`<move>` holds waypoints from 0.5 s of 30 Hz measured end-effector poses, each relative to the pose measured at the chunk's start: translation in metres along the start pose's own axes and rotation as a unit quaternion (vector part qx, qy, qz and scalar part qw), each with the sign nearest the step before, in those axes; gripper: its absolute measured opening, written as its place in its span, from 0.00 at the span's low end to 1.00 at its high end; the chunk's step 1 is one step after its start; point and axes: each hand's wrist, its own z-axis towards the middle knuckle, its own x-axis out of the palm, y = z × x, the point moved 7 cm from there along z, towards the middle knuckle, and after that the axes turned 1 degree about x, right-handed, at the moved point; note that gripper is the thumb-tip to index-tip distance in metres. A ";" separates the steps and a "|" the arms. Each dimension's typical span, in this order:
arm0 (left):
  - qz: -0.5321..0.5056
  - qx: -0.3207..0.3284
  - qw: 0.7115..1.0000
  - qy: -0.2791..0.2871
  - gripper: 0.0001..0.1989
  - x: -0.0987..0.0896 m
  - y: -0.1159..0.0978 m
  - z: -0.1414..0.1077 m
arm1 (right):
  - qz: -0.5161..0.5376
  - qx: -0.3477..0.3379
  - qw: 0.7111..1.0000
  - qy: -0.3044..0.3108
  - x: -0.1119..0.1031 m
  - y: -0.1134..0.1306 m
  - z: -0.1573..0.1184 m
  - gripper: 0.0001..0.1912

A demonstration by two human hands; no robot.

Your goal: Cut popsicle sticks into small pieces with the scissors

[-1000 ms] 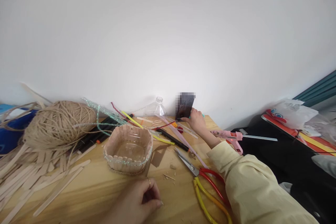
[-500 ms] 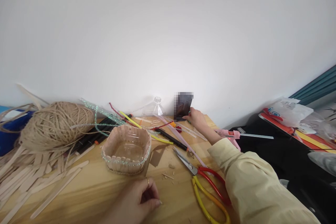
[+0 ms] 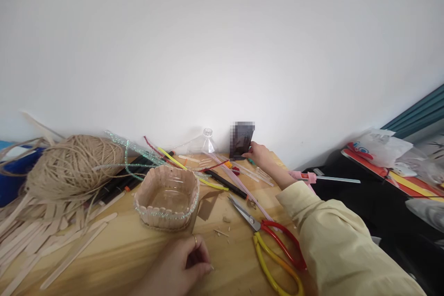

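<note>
At the back of the table my right hand (image 3: 259, 155) reaches to the lower right edge of a dark upright panel, probably a phone (image 3: 242, 139), partly pixelated. Its fingers are bent together, and a bit of green shows under them; what they grip is hidden. My left hand (image 3: 189, 259) rests on the table in front, fingers curled loosely with nothing visible in them. Just beyond it stands a small basket (image 3: 166, 215) of wooden sticks around clear plastic, ringed with a shiny pale green pipe cleaner. Scissors (image 3: 256, 226) with red and yellow handles lie below my right forearm.
A big ball of twine (image 3: 76, 166) and many craft sticks (image 3: 45, 240) cover the left side. Pipe cleaners (image 3: 138, 152), a black stick (image 3: 227, 184) and a cut clear bottle top (image 3: 207, 141) lie behind the basket. A pink glue gun (image 3: 307, 177) is at the right edge.
My right hand has barely shifted beside the dark panel, and the green bit now shows lower, under its fingers. My left hand and the basket have stayed in place.
</note>
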 end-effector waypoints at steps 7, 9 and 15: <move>0.000 -0.011 1.000 0.001 0.06 0.001 0.000 0.001 | -0.032 0.002 0.999 -0.024 -0.019 0.001 -0.013 0.14; 0.005 -0.009 1.000 -0.002 0.06 0.000 0.000 0.001 | -0.035 0.008 0.999 -0.026 -0.021 0.000 -0.016 0.14; 0.010 -0.001 1.000 0.002 0.06 0.000 -0.001 0.000 | -0.008 0.016 1.000 0.000 -0.015 -0.007 -0.017 0.14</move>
